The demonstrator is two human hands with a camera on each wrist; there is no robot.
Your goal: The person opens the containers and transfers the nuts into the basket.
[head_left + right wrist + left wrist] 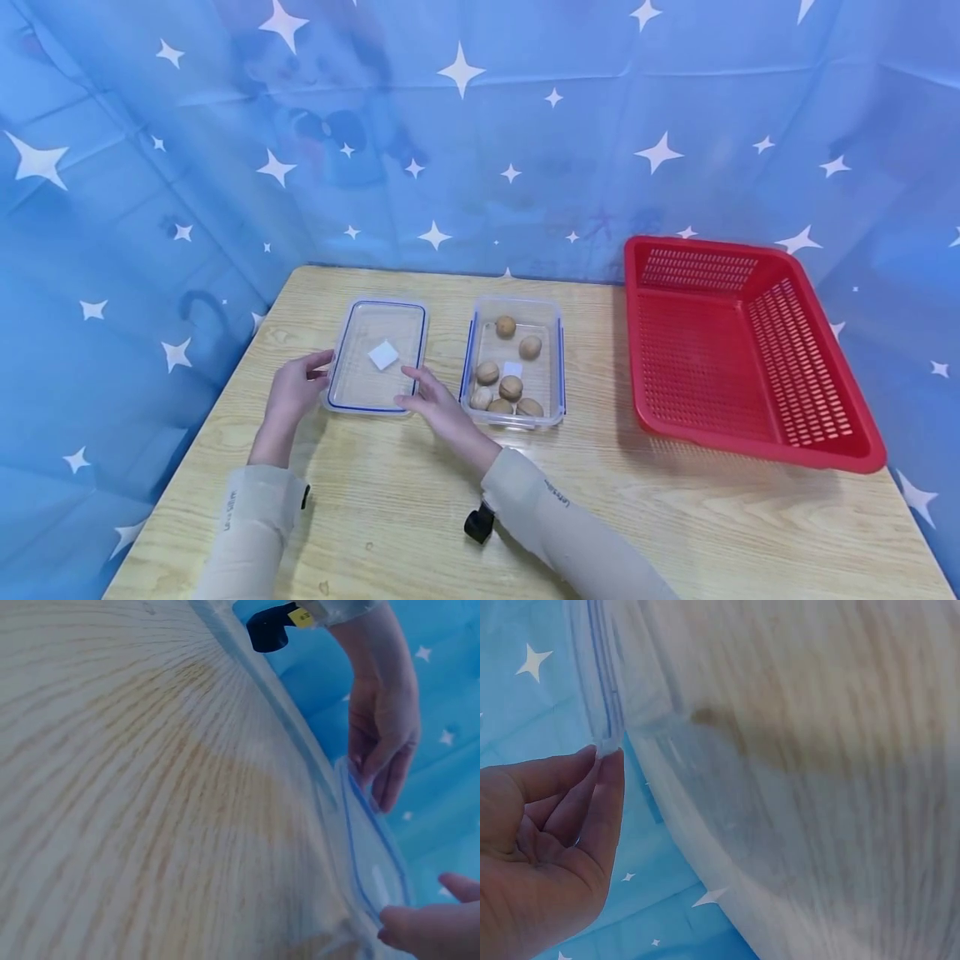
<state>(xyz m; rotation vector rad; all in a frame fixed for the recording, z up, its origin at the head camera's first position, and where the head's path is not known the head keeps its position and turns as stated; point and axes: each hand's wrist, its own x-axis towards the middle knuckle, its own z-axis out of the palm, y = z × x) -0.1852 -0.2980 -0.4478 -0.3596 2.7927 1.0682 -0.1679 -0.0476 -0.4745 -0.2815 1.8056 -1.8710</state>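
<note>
A clear plastic lid (360, 379) with a blue seal and a small white label (383, 355) lies at the left of the table. My left hand (294, 385) pinches its left edge between thumb and fingertips, plain in the left wrist view. Over the lid's right edge is my right hand (442, 408), thumb and fingers spread apart; in the right wrist view a digit of this hand (442, 926) overlaps the lid's rim, and contact is hard to judge. Just right of the lid stands a clear plastic box (557, 367) holding several walnuts (511, 387).
A large red plastic basket (708, 367) with slotted walls sits at the table's right side. The wooden table (390, 500) ends at a blue star-patterned curtain (510, 208) behind and at the sides.
</note>
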